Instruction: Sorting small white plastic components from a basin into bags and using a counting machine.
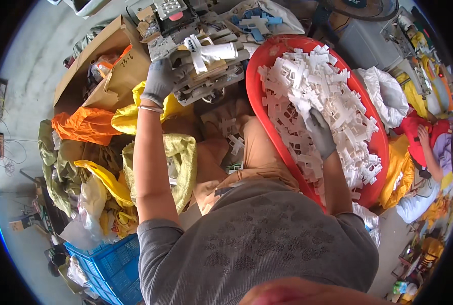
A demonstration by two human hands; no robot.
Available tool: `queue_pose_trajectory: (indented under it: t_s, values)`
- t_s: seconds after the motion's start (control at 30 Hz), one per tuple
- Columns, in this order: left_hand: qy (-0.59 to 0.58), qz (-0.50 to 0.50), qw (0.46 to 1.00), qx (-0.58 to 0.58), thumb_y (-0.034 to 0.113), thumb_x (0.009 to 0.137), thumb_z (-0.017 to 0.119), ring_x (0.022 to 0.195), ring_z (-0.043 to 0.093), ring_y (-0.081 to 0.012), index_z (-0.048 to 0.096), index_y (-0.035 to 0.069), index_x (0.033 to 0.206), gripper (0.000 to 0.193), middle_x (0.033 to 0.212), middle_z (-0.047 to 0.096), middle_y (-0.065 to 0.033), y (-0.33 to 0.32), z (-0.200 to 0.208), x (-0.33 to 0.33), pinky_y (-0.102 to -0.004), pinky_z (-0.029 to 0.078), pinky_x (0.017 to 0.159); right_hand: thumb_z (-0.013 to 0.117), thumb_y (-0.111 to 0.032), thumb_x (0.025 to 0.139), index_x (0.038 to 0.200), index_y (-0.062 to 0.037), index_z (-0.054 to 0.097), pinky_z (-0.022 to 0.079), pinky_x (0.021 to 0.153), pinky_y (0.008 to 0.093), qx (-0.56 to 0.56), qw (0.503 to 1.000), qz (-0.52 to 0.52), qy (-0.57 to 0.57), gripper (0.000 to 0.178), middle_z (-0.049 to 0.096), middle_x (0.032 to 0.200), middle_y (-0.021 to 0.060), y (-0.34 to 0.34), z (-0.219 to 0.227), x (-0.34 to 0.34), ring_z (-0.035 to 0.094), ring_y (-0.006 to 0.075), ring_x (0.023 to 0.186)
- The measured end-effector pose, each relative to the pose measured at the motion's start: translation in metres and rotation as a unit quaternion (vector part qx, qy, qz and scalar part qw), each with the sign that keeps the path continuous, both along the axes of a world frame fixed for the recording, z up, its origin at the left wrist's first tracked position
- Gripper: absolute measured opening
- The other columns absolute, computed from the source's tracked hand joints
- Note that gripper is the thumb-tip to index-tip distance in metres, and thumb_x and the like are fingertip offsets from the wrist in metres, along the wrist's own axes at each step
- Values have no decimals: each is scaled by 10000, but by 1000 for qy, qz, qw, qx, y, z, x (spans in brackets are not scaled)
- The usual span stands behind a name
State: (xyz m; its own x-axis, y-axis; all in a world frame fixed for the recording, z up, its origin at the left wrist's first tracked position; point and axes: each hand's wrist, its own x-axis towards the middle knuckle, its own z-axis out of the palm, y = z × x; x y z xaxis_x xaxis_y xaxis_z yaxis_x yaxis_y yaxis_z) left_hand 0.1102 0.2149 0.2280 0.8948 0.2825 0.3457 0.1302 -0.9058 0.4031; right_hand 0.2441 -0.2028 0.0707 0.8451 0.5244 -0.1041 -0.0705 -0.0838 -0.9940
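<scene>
In a grey glove, my left hand (160, 79) is at the left edge of a metal bench machine (206, 84). Its fingers curl by the machine; what they grip, if anything, is hidden. A white gun-shaped plastic piece (219, 52) lies on top of the machine, just right of that hand. My right hand (321, 134), also gloved, reaches into a large red oval tub (254, 84) heaped with white plastic pieces (346, 114). Its fingers are closed on one white plastic piece (303, 105) over the heap.
Left of me stand a cardboard box (122, 76), an orange bag (87, 124), an open woven sack (186, 173) and a blue crate (109, 274). Blue plastic parts (259, 24) lie in a white bag beyond the machine. Another person (424, 142) sits at the far right.
</scene>
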Motion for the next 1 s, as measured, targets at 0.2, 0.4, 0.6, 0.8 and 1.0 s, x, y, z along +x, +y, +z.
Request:
queue_pose_trajectory:
  t_s: [0.2,0.4,0.6,0.8,1.0]
  values:
    - [-173,76,981,-45,173,757,712,827,665,-230,635,74,1065,332,959,672,-119,-12,-5,-33,-313,514,750,501,-68,914,1292,1,439,393,979,293,94,980,93,-147,389,518,1258,98,88,83,19,498,173,1154]
    - [-189,254,943,-107,97,808,665,878,642,-149,611,7,1110,320,1038,665,-100,-47,-69,-160,-271,505,806,598,-24,814,1272,-93,498,417,968,336,62,842,216,-491,474,539,1253,101,196,127,33,525,259,1142]
    - [-86,439,888,-108,98,842,618,798,637,-149,623,9,1112,284,975,675,-81,-83,-115,-287,-266,509,686,551,-24,811,1257,-149,522,384,1011,345,-28,750,264,-605,464,504,1283,105,246,125,47,488,294,1167]
    - [-10,507,836,-211,206,887,592,968,608,-217,599,10,1158,334,1120,643,-112,-79,-188,-350,-307,463,851,622,-199,843,1306,-181,488,402,980,358,-10,729,253,-636,482,499,1296,86,239,127,61,515,283,1132]
    - [70,458,877,-123,280,914,540,996,619,-292,596,34,1168,358,1125,635,-147,-67,-206,-341,-360,483,852,523,-284,908,1263,-144,513,431,936,348,-179,849,227,-442,381,566,1194,114,124,55,108,553,284,1082]
